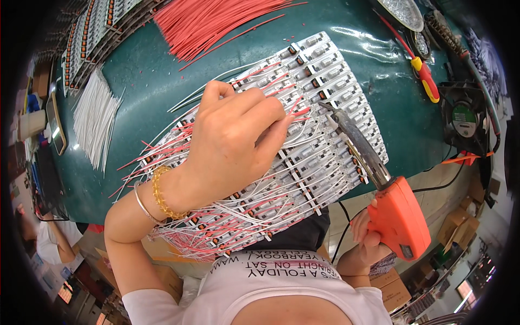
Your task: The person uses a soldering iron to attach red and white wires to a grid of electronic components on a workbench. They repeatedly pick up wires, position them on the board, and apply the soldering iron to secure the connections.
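Observation:
A panel of small white circuit boards point(357, 103) in rows lies at the table's near edge, with white and red wires attached across its left and lower parts. Over it is my left hand point(233, 135), thumb and fingers pinched at a red wire point(300, 111). My right hand point(368, 235) grips an orange-red soldering gun point(403, 216) at the right. The gun's dark metal tip point(327, 108) reaches the boards just right of the pinched wire; whether they touch is hard to tell.
Loose red wires point(211, 24) lie at the back, white wires point(97, 116) at the left. Stacked panels point(92, 40) stand back left. At the right are a red-yellow screwdriver point(425, 78), a metal dish point(403, 13) and a black fan point(463, 119). Another person point(54, 241) sits far left.

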